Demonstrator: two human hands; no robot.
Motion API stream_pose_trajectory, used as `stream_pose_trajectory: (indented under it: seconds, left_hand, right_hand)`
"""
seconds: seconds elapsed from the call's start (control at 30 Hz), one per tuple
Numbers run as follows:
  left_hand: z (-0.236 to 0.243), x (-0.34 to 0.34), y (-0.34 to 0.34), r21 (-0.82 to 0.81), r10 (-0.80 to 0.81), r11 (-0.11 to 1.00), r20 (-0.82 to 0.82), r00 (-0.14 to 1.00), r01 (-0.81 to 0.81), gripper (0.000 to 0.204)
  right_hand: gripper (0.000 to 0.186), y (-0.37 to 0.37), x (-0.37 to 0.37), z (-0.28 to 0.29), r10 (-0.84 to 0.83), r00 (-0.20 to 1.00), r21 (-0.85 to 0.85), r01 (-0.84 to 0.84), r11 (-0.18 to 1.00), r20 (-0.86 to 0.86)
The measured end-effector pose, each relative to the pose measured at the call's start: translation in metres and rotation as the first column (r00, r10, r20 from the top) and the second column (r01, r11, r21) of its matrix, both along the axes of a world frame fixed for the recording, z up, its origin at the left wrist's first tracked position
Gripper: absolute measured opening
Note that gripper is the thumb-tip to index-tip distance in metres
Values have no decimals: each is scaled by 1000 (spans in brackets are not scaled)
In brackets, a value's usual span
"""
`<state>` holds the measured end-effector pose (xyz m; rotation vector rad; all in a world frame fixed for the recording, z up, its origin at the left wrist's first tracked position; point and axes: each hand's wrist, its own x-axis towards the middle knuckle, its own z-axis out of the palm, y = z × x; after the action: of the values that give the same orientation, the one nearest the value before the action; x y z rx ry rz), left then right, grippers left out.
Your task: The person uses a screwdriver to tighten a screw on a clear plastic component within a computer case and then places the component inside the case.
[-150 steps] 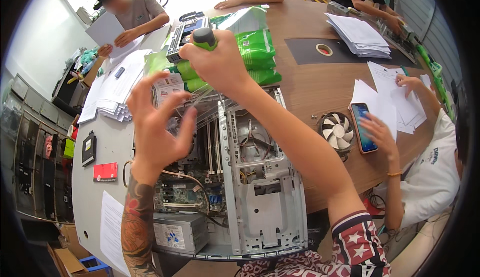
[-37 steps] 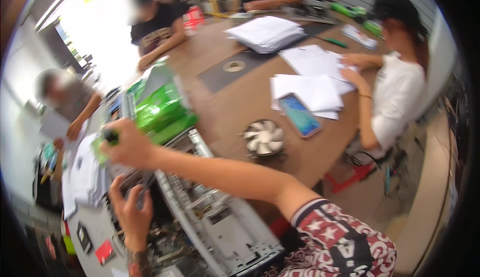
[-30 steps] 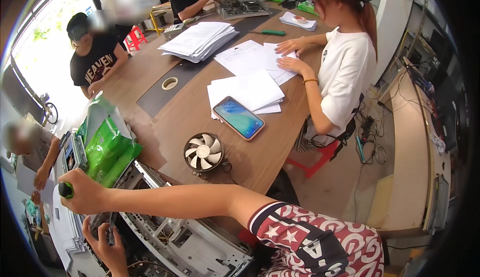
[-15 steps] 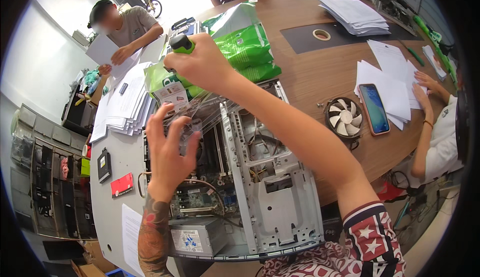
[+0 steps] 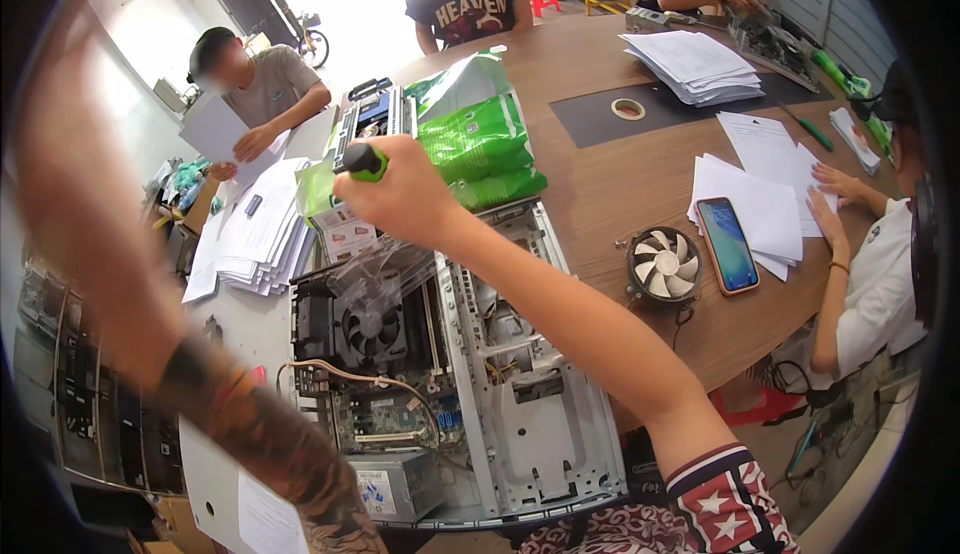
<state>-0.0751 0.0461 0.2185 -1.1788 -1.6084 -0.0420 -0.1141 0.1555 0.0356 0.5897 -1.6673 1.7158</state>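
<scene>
My right hand (image 5: 400, 194) is closed around a screwdriver (image 5: 362, 161) with a black and green handle, held over the far end of an open computer case. My left hand (image 5: 60, 84) is raised at the far left, smeared by motion, so its fingers cannot be made out. Below my right hand, crumpled clear plastic (image 5: 375, 266) hangs over the case's black fan (image 5: 372, 326). The case shows a green motherboard (image 5: 385, 414), a silver metal drive frame (image 5: 540, 444) and a power supply (image 5: 405, 484) at the near end.
Beyond the case lies a green plastic bag (image 5: 475, 139). Paper stacks (image 5: 265, 249) stand at left. To the right are a loose cooling fan (image 5: 664, 262), a phone (image 5: 728, 244) and a tape roll (image 5: 628, 109). Other people sit around the table, one holding papers.
My left hand has swung up and left, away from above the case, uncovering the black fan. My right hand still grips the screwdriver, slightly lower in the picture. The view has shifted a little.
</scene>
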Motion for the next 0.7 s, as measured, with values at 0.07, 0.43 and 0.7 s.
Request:
stream_pose_trajectory:
  seconds: [0.07, 0.43, 0.7]
  left_hand:
    - [-73, -58, 52, -183, 114, 981, 271, 956, -65, 48]
    - [-85, -52, 28, 40, -141, 990, 382, 913, 136, 49]
    - [-97, -80, 45, -250, 68, 968, 173, 983, -23, 37]
  right_hand:
    - [22, 31, -13, -21, -169, 982, 40, 166, 985, 88]
    - [20, -1, -15, -9, -42, 999, -79, 42, 996, 7]
    - [21, 4, -33, -21, -165, 980, -40, 161, 986, -108]
